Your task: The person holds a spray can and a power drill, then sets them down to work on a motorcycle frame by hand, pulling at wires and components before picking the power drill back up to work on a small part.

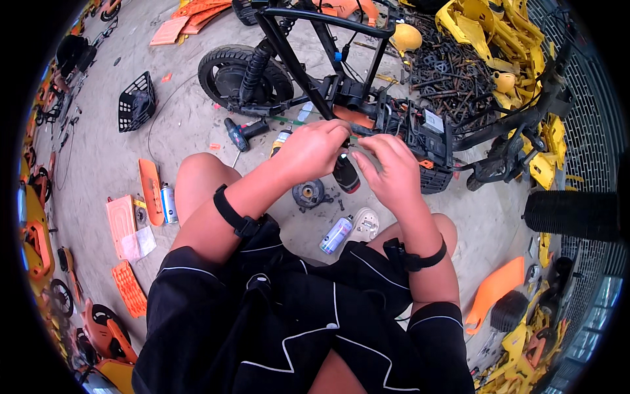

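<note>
My left hand [318, 150] is closed in a pinch beside the black tube frame of a stripped two-wheeler [298, 65]. What its fingertips hold is hidden. My right hand [392, 163] faces it, thumb and fingers apart, with nothing visible gripped. Just below the fingertips is a black object with a red end [346, 176]; whether either hand touches it I cannot tell. The bare frame stands ahead of me, with its rear wheel [244, 77] to the left and a black box of wiring [423, 141] to the right.
A cordless drill [241, 133] and round metal part [310, 194] lie on the floor. Spray cans stand or lie near my knees, one blue [168, 205], one purple-white [336, 235]. A black crate [136, 103] sits left; rusty parts [449, 79] and yellow panels [541, 148] heap at right.
</note>
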`<state>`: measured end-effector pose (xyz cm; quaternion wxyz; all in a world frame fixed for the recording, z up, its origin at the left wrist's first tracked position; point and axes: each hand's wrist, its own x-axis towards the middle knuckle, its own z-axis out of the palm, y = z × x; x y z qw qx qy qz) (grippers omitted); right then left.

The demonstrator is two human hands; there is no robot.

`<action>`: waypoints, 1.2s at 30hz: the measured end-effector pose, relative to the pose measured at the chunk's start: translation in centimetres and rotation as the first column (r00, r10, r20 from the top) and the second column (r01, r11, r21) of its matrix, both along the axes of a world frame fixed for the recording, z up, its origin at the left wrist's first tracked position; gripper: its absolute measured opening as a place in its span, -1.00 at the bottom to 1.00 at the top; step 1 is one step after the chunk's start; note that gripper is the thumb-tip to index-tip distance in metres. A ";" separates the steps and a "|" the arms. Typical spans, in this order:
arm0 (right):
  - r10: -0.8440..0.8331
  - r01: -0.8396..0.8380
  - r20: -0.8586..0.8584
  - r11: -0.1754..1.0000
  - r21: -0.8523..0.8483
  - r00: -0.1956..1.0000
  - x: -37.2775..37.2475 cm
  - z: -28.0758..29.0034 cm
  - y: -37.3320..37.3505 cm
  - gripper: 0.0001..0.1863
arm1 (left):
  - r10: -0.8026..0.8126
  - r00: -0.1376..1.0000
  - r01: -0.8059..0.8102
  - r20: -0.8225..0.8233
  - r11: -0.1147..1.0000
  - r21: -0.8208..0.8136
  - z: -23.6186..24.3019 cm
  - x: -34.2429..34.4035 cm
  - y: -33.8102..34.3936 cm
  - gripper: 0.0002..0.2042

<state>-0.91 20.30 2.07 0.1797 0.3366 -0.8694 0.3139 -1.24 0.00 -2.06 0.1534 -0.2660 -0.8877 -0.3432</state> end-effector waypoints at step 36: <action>-0.013 -0.184 0.828 0.973 0.140 0.560 -2.5 -10.0 0.7 -0.14 | 0.089 0.994 -0.101 0.069 0.976 0.191 0.3 2.1 -1.1 -0.76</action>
